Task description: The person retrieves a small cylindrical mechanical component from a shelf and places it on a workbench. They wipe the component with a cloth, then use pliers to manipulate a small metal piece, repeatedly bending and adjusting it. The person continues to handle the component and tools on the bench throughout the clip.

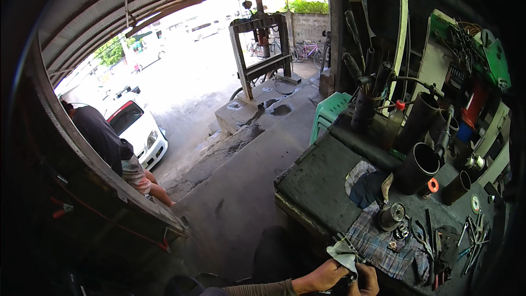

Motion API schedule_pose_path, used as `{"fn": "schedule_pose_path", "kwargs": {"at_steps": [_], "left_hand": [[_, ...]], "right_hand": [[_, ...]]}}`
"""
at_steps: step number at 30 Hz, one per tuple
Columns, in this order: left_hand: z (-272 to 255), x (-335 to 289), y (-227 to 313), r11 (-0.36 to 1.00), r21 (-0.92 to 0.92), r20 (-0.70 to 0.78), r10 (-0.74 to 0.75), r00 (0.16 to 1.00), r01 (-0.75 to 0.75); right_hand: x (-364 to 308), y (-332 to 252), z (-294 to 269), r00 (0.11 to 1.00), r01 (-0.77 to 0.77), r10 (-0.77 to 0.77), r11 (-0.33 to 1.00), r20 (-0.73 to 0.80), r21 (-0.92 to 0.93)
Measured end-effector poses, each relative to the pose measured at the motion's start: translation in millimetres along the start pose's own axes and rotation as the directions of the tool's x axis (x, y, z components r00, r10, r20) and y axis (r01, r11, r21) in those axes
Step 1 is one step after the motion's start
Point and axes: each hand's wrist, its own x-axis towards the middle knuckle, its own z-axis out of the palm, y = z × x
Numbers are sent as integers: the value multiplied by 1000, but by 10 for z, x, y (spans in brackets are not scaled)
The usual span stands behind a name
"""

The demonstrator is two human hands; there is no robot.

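Observation:
My two hands meet at the lower edge, just in front of the workbench [318, 175]. My left hand [322, 277] grips a white rag [342, 252] that sticks up above its fingers. My right hand [368, 280] is closed around a small dark part [348, 284] held between both hands; its shape is mostly hidden. Just beyond the hands a plaid cloth [378, 244] lies on the bench with a round metal cylinder part [392, 215] and small fittings on it.
Black pipes [416, 167], a red-capped bottle [395, 120] and an orange ring [433, 185] stand on the bench, with several hand tools [471, 235] at right. A green stool [329, 112] stands behind it. Another person [109, 142] sits at left near a white car [137, 126]; a press frame [263, 55] stands farther off.

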Motion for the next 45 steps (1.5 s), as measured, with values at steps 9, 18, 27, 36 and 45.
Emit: {"fn": "schedule_pose_path", "kwargs": {"at_steps": [9,18,27,36,45], "left_hand": [[-125,16,631,995,85,74,53,996,-59],[-86,-10,625,998,-57,114,0,993,6],[17,35,533,999,-49,-8,-3,1000,2],[-34,44,462,995,-90,78,49,996,-42],[9,51,502,975,-221,39,9,999,0]], "right_hand": [[-27,53,32,970,-197,224,952,-92,235],[23,297,38,989,7,16,988,-144,157],[14,-98,63,993,-76,81,995,-87,63],[36,-100,61,993,-63,60,998,-106,-28],[43,-180,101,995,-49,44,998,-94,-50]]}}
